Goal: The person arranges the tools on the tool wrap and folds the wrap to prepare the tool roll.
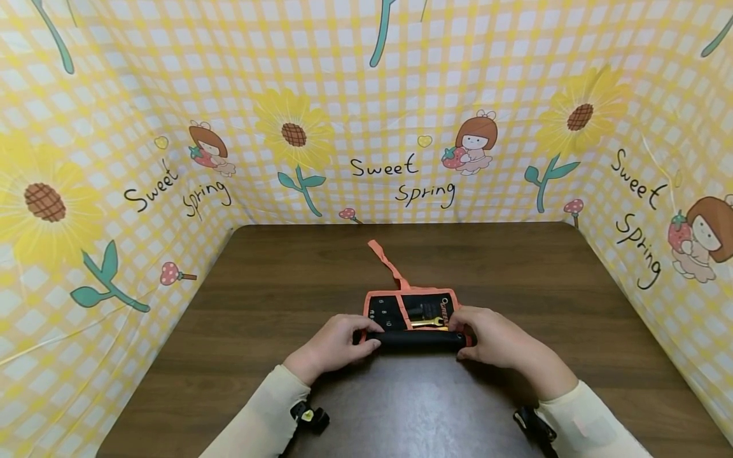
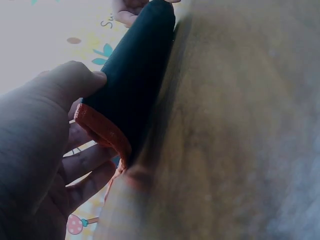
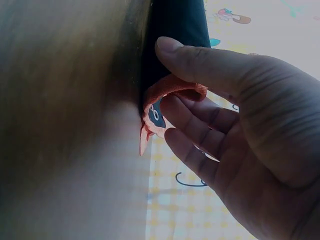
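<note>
A black tool roll (image 1: 420, 340) with orange edging lies partly rolled up on the table. Its flat part still shows printed size numbers and a yellowish wrench (image 1: 429, 322) in a pocket. My left hand (image 1: 339, 343) grips the left end of the rolled part, the thumb on the near side. At the opposite end, my right hand (image 1: 491, 337) holds the roll in the same way. In the left wrist view the orange-edged end (image 2: 102, 127) of the roll sits between thumb and fingers. The right wrist view shows the other orange edge (image 3: 172, 87) under the thumb.
An orange strap (image 1: 385, 259) stretches from the roll's far edge toward the back of the brown wooden table (image 1: 275, 267). Checked yellow cloth (image 1: 355, 83) with printed flowers walls in the table at the back and both sides.
</note>
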Available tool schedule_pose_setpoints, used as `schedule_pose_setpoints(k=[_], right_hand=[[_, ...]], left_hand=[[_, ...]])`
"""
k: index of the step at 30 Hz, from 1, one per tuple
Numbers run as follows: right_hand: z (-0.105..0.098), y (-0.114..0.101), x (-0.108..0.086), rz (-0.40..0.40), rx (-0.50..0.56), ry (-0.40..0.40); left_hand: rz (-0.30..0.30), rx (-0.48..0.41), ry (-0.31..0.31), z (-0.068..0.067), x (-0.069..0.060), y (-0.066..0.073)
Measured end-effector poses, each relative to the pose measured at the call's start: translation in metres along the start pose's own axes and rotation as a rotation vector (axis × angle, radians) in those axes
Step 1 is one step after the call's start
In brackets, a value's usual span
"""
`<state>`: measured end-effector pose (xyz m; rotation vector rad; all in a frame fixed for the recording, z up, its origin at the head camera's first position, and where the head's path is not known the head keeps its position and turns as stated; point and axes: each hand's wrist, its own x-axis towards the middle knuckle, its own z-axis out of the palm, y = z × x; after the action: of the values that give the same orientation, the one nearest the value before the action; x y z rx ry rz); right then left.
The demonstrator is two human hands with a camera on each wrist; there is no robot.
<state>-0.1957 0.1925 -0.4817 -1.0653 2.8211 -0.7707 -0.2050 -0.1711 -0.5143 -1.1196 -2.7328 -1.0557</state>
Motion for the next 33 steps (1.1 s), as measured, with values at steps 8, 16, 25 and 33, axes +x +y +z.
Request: schedule_pose_setpoints(k=[8, 16, 25, 33], right_hand=[[-0.0002, 0.0014, 0.0002, -0.016, 0.028, 0.001], [0.0003, 0.0053, -0.0014, -0.021, 0.053, -0.024], [-0.0042, 0.0032, -0.0023, 0.044, 0.146, -0.106], [-0.0027, 0.0044, -0.0023, 0.068, 0.174, -0.103]], left_hand=[[-0.059, -0.159, -0.028, -0.0003, -0.0013, -0.0005], [0.011, -0.114, 0.008, 0.0019, -0.0011, -0.0034], [0.0, -0.198, -0.019, 0.0023, -0.0012, -0.0028], [-0.041, -0.233, -0.023, 0.0032, -0.0004, -0.0042]])
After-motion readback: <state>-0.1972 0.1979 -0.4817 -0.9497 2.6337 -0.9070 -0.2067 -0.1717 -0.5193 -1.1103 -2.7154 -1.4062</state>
